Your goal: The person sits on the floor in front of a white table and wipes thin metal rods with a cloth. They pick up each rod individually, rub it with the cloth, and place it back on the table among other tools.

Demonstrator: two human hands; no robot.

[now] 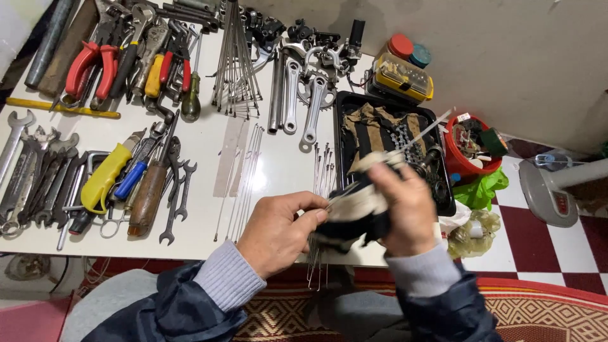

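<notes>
Spoke [423, 133] (rag-wrapped [354, 212]) in closed fingers [386, 180]

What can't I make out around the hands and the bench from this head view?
- Thin spoke: its near end is hidden inside the rag, which is motion-blurred.
- Right hand: fingers curl behind the rag, so the grip is unseen.
- Left hand: its fingertips are buried in the rag.
- Black tray: a cloth covers part of its contents.
- Spanners: cut off by the left edge.

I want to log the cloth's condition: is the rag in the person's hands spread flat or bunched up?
Bunched up. The dark rag is crumpled between the left hand and right hand, wrapped around a thin spoke.
</notes>
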